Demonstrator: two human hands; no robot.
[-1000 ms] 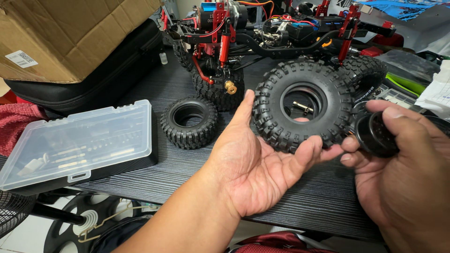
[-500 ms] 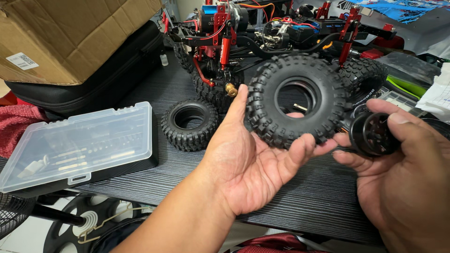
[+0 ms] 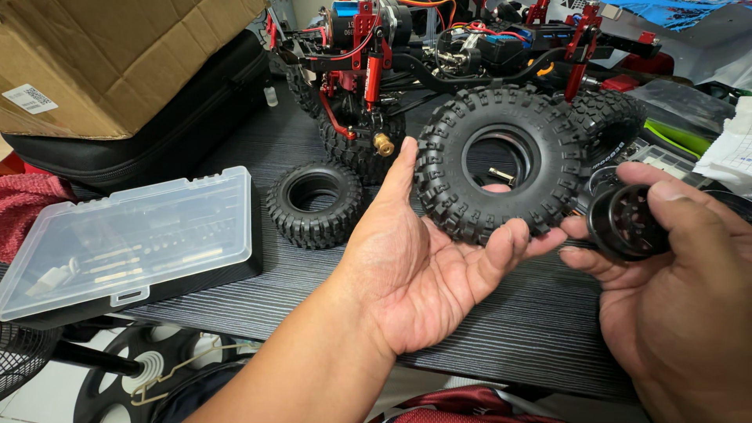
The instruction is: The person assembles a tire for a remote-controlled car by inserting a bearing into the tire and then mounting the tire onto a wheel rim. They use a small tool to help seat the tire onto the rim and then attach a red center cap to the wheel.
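Tyre (image 3: 501, 164) upright in left hand (image 3: 423, 266), bore facing camera, axle-line front-to-back.

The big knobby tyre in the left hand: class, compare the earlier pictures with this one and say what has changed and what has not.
The big knobby tyre stays upright in the left hand, thumb and fingertips still around its lower edge. The right hand still holds the black wheel rim, a little nearer the tyre than a second ago. The small tyre, the clear plastic case and the red model truck chassis have not moved.
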